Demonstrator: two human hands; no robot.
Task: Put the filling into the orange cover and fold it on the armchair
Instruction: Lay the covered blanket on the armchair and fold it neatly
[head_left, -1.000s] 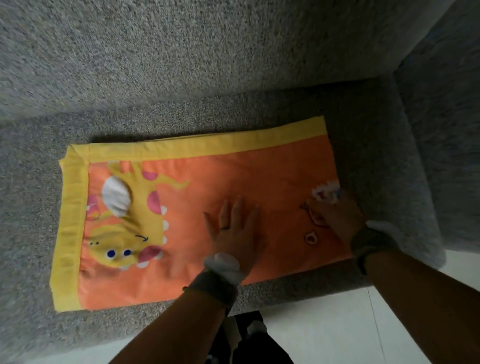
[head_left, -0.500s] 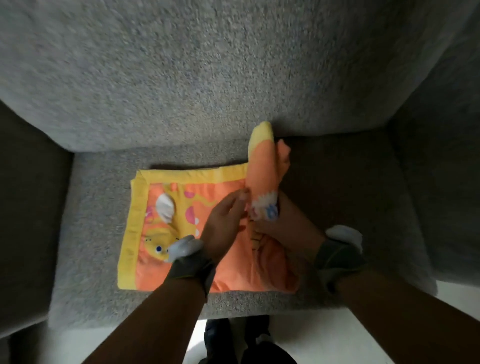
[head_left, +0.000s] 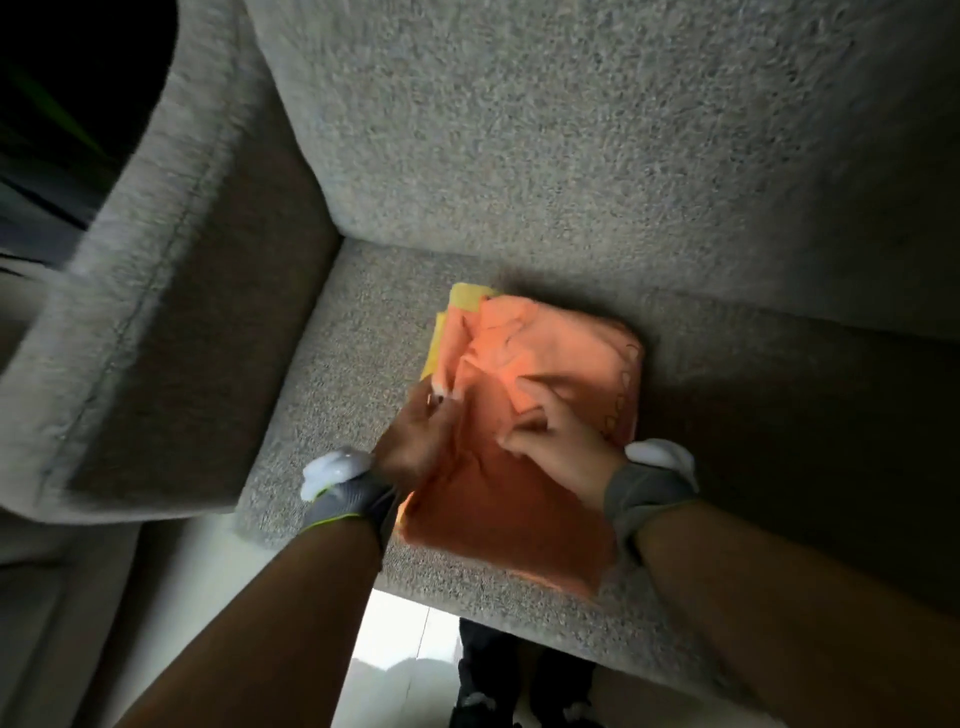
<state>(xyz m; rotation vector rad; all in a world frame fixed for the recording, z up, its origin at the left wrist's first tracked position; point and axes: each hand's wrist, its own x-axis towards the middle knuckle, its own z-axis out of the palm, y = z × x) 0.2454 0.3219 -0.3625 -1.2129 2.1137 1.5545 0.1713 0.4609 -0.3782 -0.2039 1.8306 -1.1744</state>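
The orange cover (head_left: 550, 358) with a yellow border lies folded into a compact rectangle on the grey armchair seat (head_left: 332, 374). Its printed side is hidden inside the fold and only a yellow strip shows at the far left corner. My left hand (head_left: 415, 436) pinches the cover's left edge. My right hand (head_left: 561, 441) rests on top of the folded cloth with fingers curled into a crease. The filling cannot be seen.
The armchair's backrest (head_left: 571, 130) rises behind the cover and its left armrest (head_left: 156, 312) stands close by. A pale tiled floor (head_left: 400, 654) and dark shoes (head_left: 498, 691) show below the seat's front edge.
The cover went from lying spread out flat, to its right half lifted over, to folded in half on the seat. Both hands now hold the folded cloth. The view shifted right.
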